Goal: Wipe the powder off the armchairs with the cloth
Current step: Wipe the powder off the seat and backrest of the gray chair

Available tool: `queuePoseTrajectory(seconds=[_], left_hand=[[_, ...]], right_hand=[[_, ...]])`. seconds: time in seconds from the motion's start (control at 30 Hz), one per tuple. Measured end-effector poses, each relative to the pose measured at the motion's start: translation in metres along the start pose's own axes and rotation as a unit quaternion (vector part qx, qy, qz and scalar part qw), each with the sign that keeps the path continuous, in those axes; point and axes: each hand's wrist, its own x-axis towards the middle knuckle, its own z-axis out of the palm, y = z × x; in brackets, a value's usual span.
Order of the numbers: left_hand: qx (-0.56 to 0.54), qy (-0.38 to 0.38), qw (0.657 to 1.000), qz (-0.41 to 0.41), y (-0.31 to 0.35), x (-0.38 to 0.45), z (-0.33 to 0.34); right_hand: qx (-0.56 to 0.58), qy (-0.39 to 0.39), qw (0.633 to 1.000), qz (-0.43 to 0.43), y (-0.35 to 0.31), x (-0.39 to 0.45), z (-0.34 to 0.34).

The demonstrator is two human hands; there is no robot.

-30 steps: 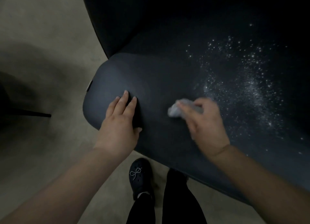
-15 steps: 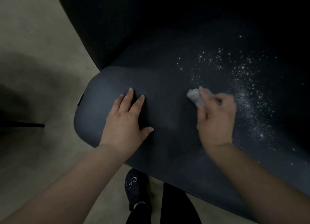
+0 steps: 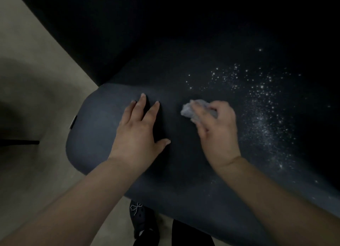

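A dark blue armchair seat (image 3: 103, 117) fills the middle and right of the view. White powder (image 3: 263, 106) is scattered over its right half, thickest toward the right. My right hand (image 3: 219, 131) is shut on a crumpled pale grey cloth (image 3: 189, 110) and presses it on the seat just left of the powder. My left hand (image 3: 139, 131) lies flat on the seat's left part, fingers spread, holding nothing.
The chair's dark backrest (image 3: 165, 34) rises behind the seat. Beige floor (image 3: 36, 80) lies to the left, with a thin dark chair leg (image 3: 20, 142) on it. My black shoe (image 3: 141, 214) with a beaded bow stands below the seat's front edge.
My right hand with the cloth swept right into the powder half a second ago and has now come back left. My left hand stayed flat on the seat.
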Motion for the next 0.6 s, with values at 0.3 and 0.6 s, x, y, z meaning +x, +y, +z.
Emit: queuePoseTrajectory(seconds=[0.3,0.6], left_hand=[[-0.005,0.022,1.0,-0.011,0.016,0.022,0.001],[0.004,0.027,1.0,-0.015,0.027,0.036,-0.002]], right_hand=[[0.007,0.027,0.996,0.085,0.032,0.054,0.005],[0.052,0.002,0.998,-0.023,0.022,0.106,0.017]])
